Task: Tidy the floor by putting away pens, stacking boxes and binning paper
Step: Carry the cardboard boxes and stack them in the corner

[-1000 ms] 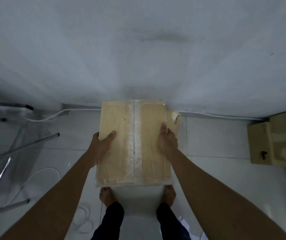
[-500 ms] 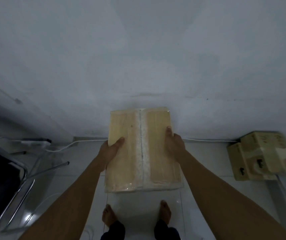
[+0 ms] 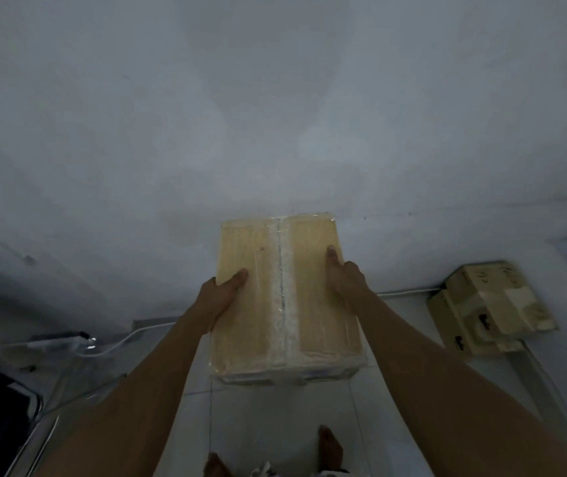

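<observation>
Fingers clamp either side, thumbs flat on top, as the left hand and right hand grip a pale tan cardboard box, its centre seam sealed with wrinkled clear tape, held clear of the tiled floor before a grey wall; stacked boxes sit well apart, right

Dim grey wall meets pale tiled floor.

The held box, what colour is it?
Pale tan box, with clear shiny tape down its middle; head view.
</observation>
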Demonstrator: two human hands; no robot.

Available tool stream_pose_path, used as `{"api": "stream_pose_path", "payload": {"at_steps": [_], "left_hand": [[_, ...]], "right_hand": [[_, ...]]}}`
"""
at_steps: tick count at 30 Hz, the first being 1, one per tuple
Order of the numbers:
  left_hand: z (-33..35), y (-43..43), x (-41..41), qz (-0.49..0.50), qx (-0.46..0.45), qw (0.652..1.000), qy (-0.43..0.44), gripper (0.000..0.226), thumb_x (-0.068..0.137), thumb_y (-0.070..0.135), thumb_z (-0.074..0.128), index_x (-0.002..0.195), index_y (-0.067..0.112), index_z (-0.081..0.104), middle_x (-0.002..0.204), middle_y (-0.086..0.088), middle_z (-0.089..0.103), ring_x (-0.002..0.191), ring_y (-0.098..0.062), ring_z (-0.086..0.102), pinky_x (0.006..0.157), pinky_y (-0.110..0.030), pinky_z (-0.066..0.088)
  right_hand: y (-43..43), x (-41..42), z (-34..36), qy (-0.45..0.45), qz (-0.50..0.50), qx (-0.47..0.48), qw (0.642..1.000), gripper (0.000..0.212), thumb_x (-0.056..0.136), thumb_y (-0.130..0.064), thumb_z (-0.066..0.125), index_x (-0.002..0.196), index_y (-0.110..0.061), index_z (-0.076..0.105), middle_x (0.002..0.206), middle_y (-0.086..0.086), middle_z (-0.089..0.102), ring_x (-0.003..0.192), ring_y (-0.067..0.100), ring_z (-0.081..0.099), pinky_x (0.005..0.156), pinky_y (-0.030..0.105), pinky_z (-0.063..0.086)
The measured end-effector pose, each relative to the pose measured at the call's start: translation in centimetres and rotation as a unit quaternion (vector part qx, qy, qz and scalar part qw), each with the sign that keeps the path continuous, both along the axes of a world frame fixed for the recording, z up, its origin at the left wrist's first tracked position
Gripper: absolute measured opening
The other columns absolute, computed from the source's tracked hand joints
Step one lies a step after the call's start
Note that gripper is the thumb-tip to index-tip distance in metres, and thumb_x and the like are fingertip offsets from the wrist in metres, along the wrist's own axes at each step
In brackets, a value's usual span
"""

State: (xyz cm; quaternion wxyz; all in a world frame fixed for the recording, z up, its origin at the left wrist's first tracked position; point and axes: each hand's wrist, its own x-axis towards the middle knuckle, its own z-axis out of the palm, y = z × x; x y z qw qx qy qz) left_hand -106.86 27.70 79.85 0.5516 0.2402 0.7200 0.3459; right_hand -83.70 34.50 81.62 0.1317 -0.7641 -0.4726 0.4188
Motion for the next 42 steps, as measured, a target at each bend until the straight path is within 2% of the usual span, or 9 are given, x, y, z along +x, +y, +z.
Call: {"api": "stream_pose_path", "payload": {"at_steps": [4,10,12,18,26,33,39,42], "left_hand": [[0.0,0.6,0.7,-0.009,0.003,1.000,-0.002,0.082,0.074,0.058,0.070,0.134,0.006,0.050,0.126,-0.014,0.061,0.106,-0.033,0.062,0.094,-0.048,0.051],[0.1,1.6,1.6,-0.032,0.011,0.999,0.004,0.074,0.079,0.053,0.069,0.133,0.005,0.050,0.128,-0.015,0.059,0.103,-0.032,0.059,0.089,-0.041,0.050],[0.1,1.9,1.9,-0.045,0.009,0.999,0.003,0.076,0.078,0.053,0.070,0.133,0.006,0.050,0.128,-0.015,0.059,0.107,-0.033,0.060,0.092,-0.044,0.050],[0.0,2.7,4.5,-0.117,-0.002,0.993,0.021,0.077,0.075,0.057,0.070,0.132,0.009,0.052,0.124,-0.014,0.061,0.105,-0.033,0.062,0.091,-0.045,0.052],[-0.1,2.7,12.2,-0.171,-0.006,0.984,0.043,0.076,0.075,0.057,0.070,0.132,0.009,0.053,0.125,-0.013,0.061,0.107,-0.032,0.062,0.095,-0.046,0.051],[-1.0,2.5,21.4,-0.162,-0.013,0.986,0.032,0.083,0.070,0.065,0.070,0.133,0.012,0.054,0.122,-0.010,0.064,0.102,-0.029,0.064,0.093,-0.048,0.052],[-1.4,2.4,27.1,-0.151,-0.009,0.988,0.015,0.069,0.079,0.054,0.068,0.132,0.012,0.054,0.120,-0.010,0.064,0.100,-0.026,0.064,0.092,-0.042,0.052],[-1.3,2.8,28.5,-0.147,-0.009,0.989,0.015,0.070,0.079,0.055,0.067,0.132,0.012,0.054,0.122,-0.009,0.064,0.101,-0.026,0.064,0.093,-0.041,0.052]], "right_hand": [[-0.6,0.7,0.0,-0.004,-0.032,0.006,0.999,0.084,0.092,-0.068,0.023,0.137,0.002,0.040,0.139,0.023,0.047,0.126,0.037,0.047,0.105,0.044,0.036],[-1.3,1.7,0.2,0.001,-0.062,0.018,0.998,0.084,0.093,-0.067,0.024,0.138,0.002,0.039,0.140,0.023,0.046,0.128,0.037,0.046,0.106,0.044,0.035],[-1.7,2.3,0.1,0.006,-0.074,0.018,0.997,0.084,0.093,-0.067,0.024,0.138,0.002,0.039,0.141,0.022,0.045,0.129,0.036,0.045,0.106,0.043,0.035],[-4.0,5.2,-0.5,0.023,-0.144,0.012,0.989,0.086,0.092,-0.068,0.025,0.140,0.001,0.037,0.142,0.021,0.044,0.128,0.036,0.045,0.104,0.042,0.037],[-6.5,12.5,-1.2,0.040,-0.213,0.004,0.976,0.087,0.090,-0.071,0.024,0.140,-0.001,0.038,0.138,0.019,0.047,0.123,0.036,0.049,0.100,0.042,0.040],[-5.8,22.1,-1.3,0.036,-0.190,0.004,0.981,0.086,0.091,-0.070,0.023,0.142,-0.002,0.036,0.141,0.019,0.045,0.126,0.034,0.047,0.101,0.040,0.038],[-5.0,27.2,-1.5,0.041,-0.198,0.001,0.979,0.089,0.088,-0.073,0.025,0.142,-0.003,0.036,0.141,0.019,0.045,0.127,0.035,0.047,0.103,0.044,0.037],[-4.4,28.5,-1.6,0.043,-0.197,-0.001,0.979,0.088,0.088,-0.073,0.025,0.140,-0.003,0.038,0.139,0.018,0.047,0.125,0.035,0.048,0.103,0.045,0.037]]}}
